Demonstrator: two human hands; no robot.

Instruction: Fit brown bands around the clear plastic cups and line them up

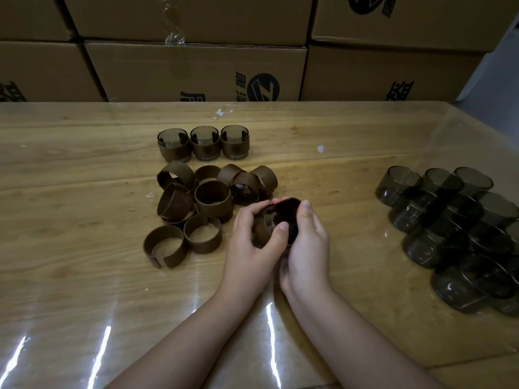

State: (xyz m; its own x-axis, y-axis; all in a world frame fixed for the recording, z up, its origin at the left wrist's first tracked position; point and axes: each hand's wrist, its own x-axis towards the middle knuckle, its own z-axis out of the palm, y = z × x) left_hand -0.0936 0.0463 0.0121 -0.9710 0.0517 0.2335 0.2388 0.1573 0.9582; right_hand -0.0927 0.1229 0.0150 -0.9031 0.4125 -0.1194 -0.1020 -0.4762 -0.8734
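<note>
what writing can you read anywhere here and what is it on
Middle box: round logo with a Z-like mark; characters beside it too blurred to read.
Right box: print cut off by the table, perhaps "益".
Top right box: logo cut off, unreadable.
Bands, cups: no text.

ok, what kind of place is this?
Likely a warehouse or packing workshop: printed cardboard cartons stacked behind the wooden table, with a heap of loose brown bands and a pile of bare cups on it.
</note>
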